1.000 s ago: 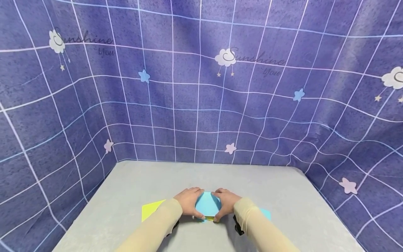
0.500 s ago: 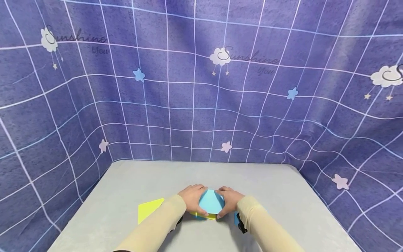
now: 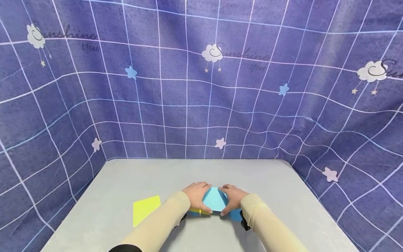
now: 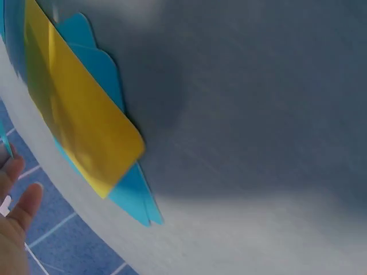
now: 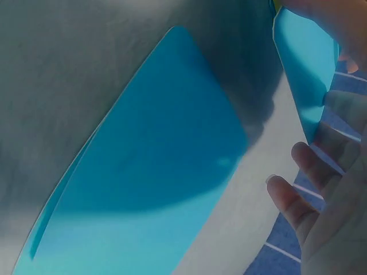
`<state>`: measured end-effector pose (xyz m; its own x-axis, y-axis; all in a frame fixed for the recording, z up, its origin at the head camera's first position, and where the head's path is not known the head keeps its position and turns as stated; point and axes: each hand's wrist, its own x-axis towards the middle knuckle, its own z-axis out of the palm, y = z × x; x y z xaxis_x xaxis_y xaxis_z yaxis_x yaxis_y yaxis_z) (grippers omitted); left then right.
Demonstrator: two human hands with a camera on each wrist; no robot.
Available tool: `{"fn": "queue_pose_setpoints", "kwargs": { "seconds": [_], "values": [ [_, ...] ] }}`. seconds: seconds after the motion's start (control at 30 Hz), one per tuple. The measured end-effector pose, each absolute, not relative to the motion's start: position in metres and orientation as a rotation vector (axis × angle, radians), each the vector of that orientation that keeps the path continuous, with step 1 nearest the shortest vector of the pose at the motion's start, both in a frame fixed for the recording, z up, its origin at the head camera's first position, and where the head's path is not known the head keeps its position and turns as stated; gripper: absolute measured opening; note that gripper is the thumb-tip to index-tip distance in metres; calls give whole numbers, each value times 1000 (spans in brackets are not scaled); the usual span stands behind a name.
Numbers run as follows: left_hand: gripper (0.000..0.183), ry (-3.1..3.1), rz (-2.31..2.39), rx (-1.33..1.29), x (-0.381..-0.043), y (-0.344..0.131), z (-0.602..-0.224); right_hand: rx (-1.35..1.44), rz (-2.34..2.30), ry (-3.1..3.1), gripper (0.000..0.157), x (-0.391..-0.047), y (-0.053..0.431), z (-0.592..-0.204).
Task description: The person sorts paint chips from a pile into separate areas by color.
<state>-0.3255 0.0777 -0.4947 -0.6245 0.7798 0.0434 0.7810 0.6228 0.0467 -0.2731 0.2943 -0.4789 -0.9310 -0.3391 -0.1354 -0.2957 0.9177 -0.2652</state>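
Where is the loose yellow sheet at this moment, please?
In the head view, the yellow sheet lies flat on the grey table, beside the left sleeve.

Stacked sheets mostly hidden under hands, left hand cropped at frame edge, fingertips blurred

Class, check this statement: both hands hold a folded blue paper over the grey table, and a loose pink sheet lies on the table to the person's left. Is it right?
Not quite. The loose sheet is yellow, not pink, as the head view shows. The rest stands: the left hand and right hand hold the folded blue paper between them over the grey table, and the sheet lies to the person's left.
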Motion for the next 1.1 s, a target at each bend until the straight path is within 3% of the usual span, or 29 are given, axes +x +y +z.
{"fn": "queue_pose_setpoints", "kwargs": {
  "seconds": [0.5, 1.1],
  "values": [
    [103, -2861, -123, -1403, -314, 133, -501, -315, -373, 2912, 104, -246, 332, -474],
    [100, -2832, -35, -1498, -296, 176, -515, -155, -412, 2915, 104, -223, 369, -497]
  ]
}}
